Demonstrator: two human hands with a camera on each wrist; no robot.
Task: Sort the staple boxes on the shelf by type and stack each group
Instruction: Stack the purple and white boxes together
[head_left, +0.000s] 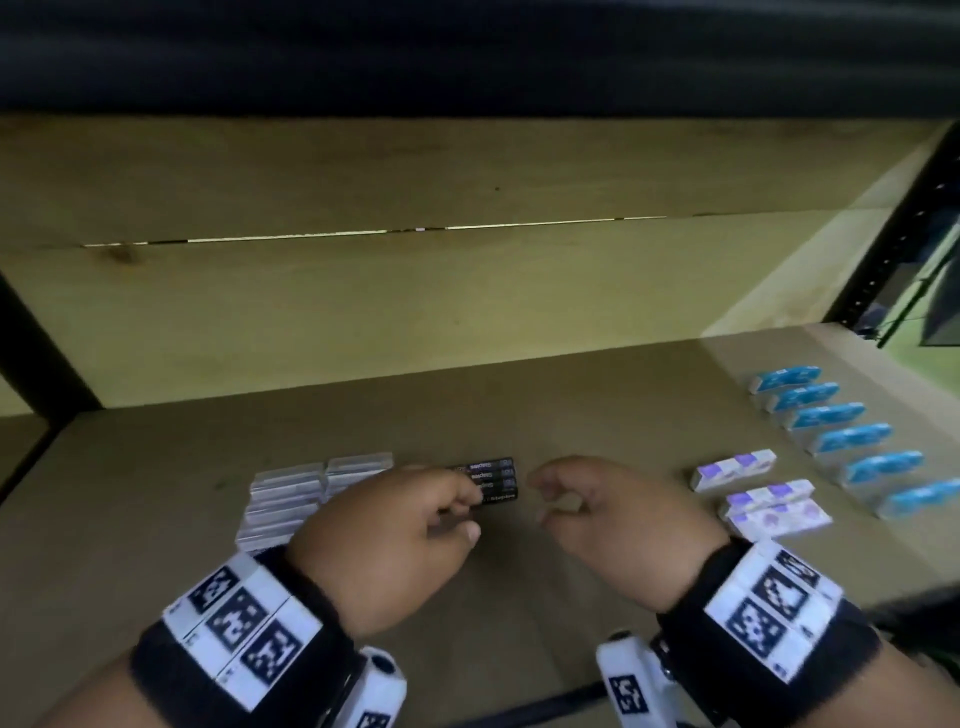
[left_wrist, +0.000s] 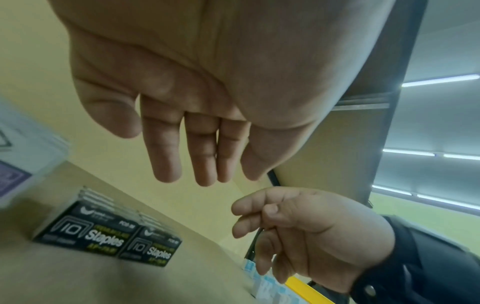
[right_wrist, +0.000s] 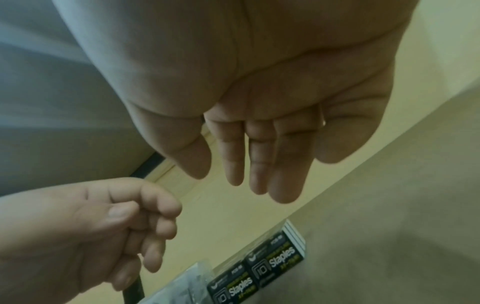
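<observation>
Black staple boxes (head_left: 491, 480) sit stacked on the shelf (head_left: 597, 415) between both empty, loosely curled hands.

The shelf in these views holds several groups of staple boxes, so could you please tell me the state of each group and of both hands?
Black staple boxes: grouped side by side at the shelf's middle, not held.
Grey staple boxes: packed in rows on the left.
Purple staple boxes: loosely grouped on the right.
Blue staple boxes: in a diagonal row, far right.
Left hand: empty, fingers loosely curled, over the black boxes.
Right hand: empty, fingers loosely curled.
</observation>
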